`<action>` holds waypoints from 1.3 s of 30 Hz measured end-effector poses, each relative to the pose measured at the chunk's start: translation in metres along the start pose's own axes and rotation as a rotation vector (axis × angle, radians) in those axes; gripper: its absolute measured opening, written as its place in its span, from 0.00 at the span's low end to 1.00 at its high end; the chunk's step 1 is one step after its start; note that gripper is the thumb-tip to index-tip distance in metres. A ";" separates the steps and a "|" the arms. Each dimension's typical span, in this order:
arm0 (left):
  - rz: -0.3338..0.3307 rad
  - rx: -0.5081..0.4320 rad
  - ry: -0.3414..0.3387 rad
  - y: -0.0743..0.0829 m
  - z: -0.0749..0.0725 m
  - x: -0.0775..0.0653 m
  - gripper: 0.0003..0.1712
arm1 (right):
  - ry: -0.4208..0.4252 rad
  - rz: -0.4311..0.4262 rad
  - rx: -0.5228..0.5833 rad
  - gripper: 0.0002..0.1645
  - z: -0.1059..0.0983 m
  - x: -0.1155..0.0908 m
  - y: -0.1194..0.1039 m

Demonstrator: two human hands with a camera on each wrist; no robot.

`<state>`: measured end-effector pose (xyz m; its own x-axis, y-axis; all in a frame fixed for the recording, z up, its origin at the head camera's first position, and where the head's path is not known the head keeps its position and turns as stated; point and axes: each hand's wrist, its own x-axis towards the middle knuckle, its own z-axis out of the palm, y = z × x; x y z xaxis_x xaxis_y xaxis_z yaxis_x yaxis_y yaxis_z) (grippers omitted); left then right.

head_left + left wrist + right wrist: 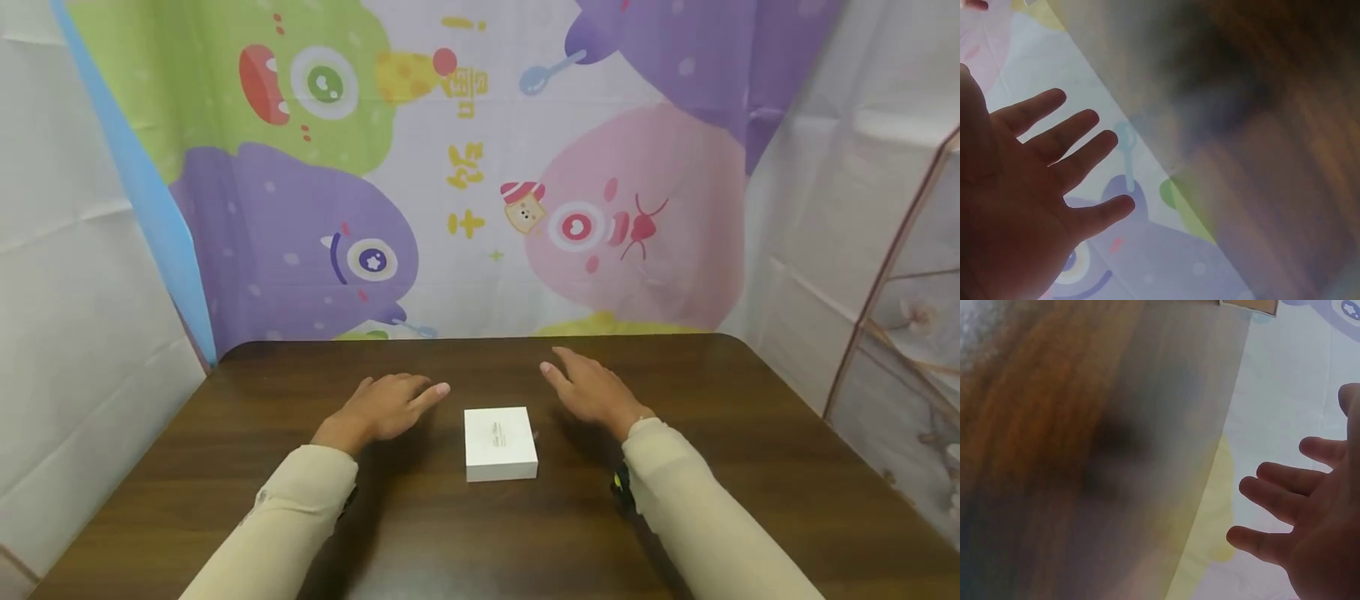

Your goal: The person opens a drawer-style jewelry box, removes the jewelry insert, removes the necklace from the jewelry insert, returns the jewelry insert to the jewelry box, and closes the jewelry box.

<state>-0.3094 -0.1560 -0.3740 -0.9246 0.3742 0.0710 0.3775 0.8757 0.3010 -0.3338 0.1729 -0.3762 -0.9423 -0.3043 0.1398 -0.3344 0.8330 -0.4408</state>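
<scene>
A flat white box (pixel 498 442) with small dark lettering on its lid lies on the brown wooden table. To its left, my left hand (pixel 390 406) hangs over the table with the thumb pointing toward the box. My right hand (pixel 592 390) is on the other side, a little farther back and apart from the box. Both hands hold nothing. In the left wrist view the left hand (pixel 1016 181) shows its palm with fingers spread. The right wrist view shows the right hand (pixel 1310 512) with fingers extended, and a corner of the box (pixel 1250 305) at the top edge.
The wooden table (pixel 480 542) has rounded far corners. Behind it hangs a cloth (pixel 465 283) printed with cartoon monsters. Pale sheets stand on the left (pixel 82 333) and right (pixel 810 250) sides. Long cream sleeves (pixel 277 533) cover both forearms.
</scene>
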 end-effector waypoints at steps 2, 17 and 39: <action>-0.002 -0.004 0.002 0.001 0.002 -0.002 0.45 | -0.011 0.003 -0.012 0.42 0.002 -0.001 -0.001; 0.005 -0.055 0.010 0.013 0.016 -0.008 0.37 | -0.096 0.000 0.123 0.39 0.010 -0.014 -0.009; -0.062 -0.353 0.007 0.025 0.017 -0.003 0.44 | -0.121 -0.076 0.113 0.27 0.005 -0.005 -0.026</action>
<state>-0.2965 -0.1304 -0.3833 -0.9459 0.3209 0.0484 0.2814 0.7365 0.6152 -0.3200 0.1508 -0.3701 -0.9031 -0.4235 0.0715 -0.3939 0.7502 -0.5310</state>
